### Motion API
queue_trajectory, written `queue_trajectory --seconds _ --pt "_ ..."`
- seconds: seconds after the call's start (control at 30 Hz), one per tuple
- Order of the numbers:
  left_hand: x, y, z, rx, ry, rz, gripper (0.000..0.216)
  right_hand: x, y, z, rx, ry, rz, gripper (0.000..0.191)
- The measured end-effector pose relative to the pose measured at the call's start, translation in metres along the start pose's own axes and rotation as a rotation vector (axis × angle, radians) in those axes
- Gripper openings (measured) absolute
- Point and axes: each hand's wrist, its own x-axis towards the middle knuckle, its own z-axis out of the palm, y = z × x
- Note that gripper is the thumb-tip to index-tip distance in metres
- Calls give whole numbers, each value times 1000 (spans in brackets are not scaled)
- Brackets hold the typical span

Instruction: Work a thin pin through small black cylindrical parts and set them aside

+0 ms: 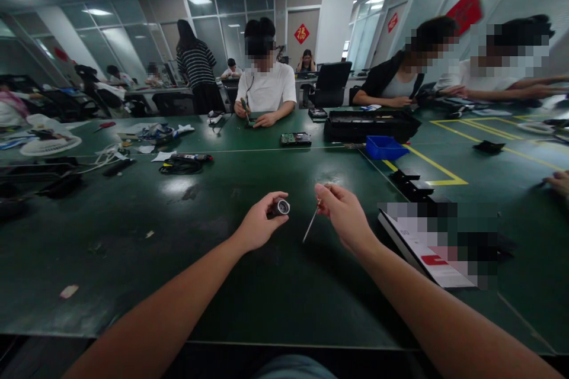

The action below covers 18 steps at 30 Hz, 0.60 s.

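My left hand (260,222) is closed round a small black cylindrical part (281,208), its round open end with a pale rim turned toward me. What lies inside that end is too small to make out. My right hand (344,213) grips a screwdriver (311,226) by its handle, which the fingers mostly hide. The thin metal shaft slants down and to the left, its tip apart from the cylindrical part. Both hands are held above the green table (213,290).
A white box (435,249) lies right of my right hand, with black pieces (413,186) behind it. Farther back are a blue bin (386,147), a long black case (371,126), a circuit board (296,139) and a cable bundle (184,163). A co-worker (267,89) sits opposite.
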Motion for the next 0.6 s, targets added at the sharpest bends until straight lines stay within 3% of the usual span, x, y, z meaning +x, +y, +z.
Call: queue_trajectory --seconds 0.2,0.33,0.6 --pt "2 -2 0 64 69 2 38 3 1 0 354 35 1 17" --pt "2 -3 -3 124 85 43 39 3 5 -1 250 67 -73 18" --pt "0 8 -2 189 91 74 38 -3 2 2 65 -19 -152 22"
